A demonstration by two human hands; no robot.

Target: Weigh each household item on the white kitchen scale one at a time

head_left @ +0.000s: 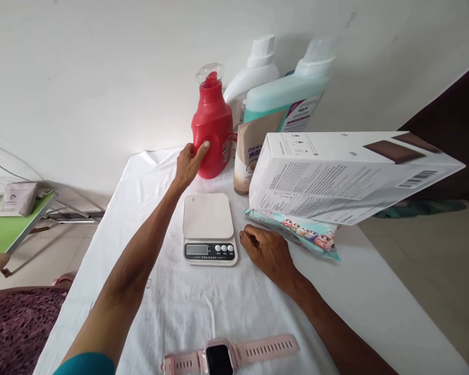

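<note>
Bright, even daylight fills a sharp wide-angle view, with a glare patch on the wall (113, 104) left of the red bottle (212, 130), soft shadows under the box (347, 172) and hands, and strong bending of straight lines toward the picture's edges.

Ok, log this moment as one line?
left hand: grips red bottle | right hand: fisted on table beside scale | scale: bare

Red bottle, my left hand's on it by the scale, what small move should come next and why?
Probably close the left hand round the red bottle and lift it toward the scale. The hand grips its side, the bottle stands upright just behind the scale, and the pan is bare. The right hand rests fisted beside it.
</note>
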